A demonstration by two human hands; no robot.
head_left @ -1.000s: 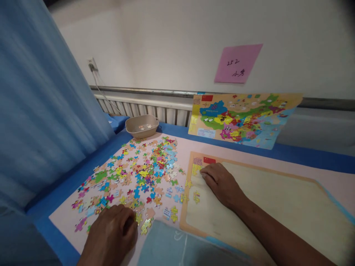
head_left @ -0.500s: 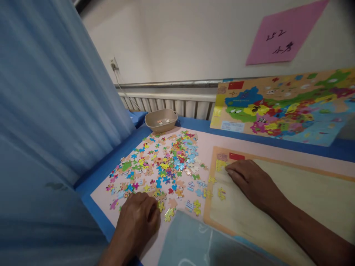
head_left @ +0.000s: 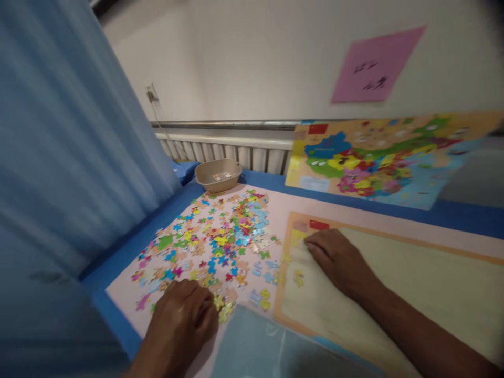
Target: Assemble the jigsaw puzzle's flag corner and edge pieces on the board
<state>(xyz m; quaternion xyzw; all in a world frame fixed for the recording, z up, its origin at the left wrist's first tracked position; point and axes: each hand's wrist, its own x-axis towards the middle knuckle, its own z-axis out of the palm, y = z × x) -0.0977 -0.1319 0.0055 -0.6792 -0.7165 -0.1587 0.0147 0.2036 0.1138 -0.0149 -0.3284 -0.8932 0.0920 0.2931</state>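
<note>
My left hand [head_left: 183, 317] rests with curled fingers at the near edge of the loose puzzle pieces [head_left: 220, 252]. What it holds, if anything, is hidden. Yellow pieces [head_left: 223, 308] lie beside its thumb. My right hand [head_left: 340, 262] is closed, its fingertips touching the upper-left corner of the puzzle board [head_left: 378, 294], by a joined yellow section [head_left: 297, 238] and the red flag part [head_left: 318, 224]; anything under the fingertips cannot be made out. A separate yellow piece [head_left: 298, 277] lies on the board below that hand. More yellow pieces [head_left: 265, 299] lie left of the board.
A colourful map picture [head_left: 370, 163] leans against the wall at the back. The beige basket [head_left: 218, 176] holds a few pieces. A grey-blue sheet [head_left: 252, 341] lies in front, overlapping the pink surface [head_left: 126, 291]. A blue curtain [head_left: 79, 157] hangs at left; a pink note [head_left: 378, 65] is on the wall.
The whole view has shifted, so everything appears further left, with slight blur. Both hands keep nearly the same places relative to the pieces and the board.
</note>
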